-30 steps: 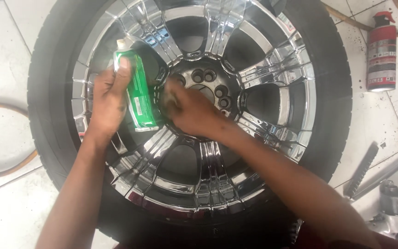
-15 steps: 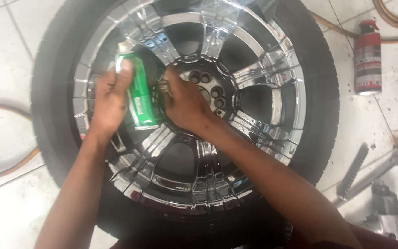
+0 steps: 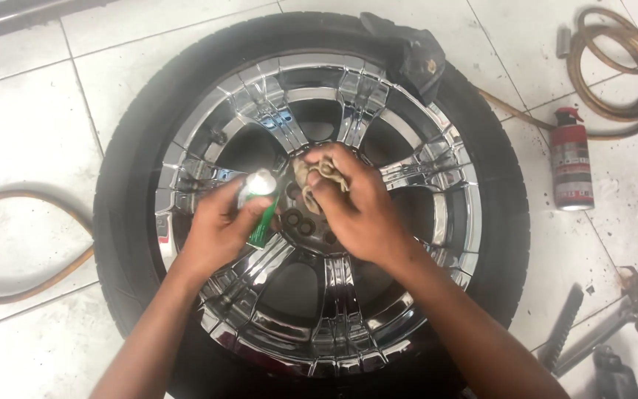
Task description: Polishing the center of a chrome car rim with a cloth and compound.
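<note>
Both our hands sit over the middle of the chrome wheel (image 3: pixel 319 214), which lies flat on the white tiled floor (image 3: pixel 31 111) inside its black tyre (image 3: pixel 131 185). Our left hand (image 3: pixel 215 233) is wrapped around a small green tube (image 3: pixel 260 210), its pale cap end now tipped up toward the hub, where a second ago the tube lay flatter across a spoke, further left of the bolt holes. Our right hand (image 3: pixel 356 210) is bunched around a crumpled beige rag (image 3: pixel 315 177), fingertips pinching it just above the hub; earlier that hand was pressed right down on the centre with no rag clearly showing. So tube and rag have come together, nearly touching, at the hub, which we read as polish meeting cloth rather than rubbing. A dark cloth (image 3: pixel 407 48) lies on the tyre's upper edge. Off to the right a red spray can (image 3: pixel 571 159) lies beside a coiled hose (image 3: pixel 618 74), and metal tools (image 3: pixel 599 332) lie at the lower right.
</note>
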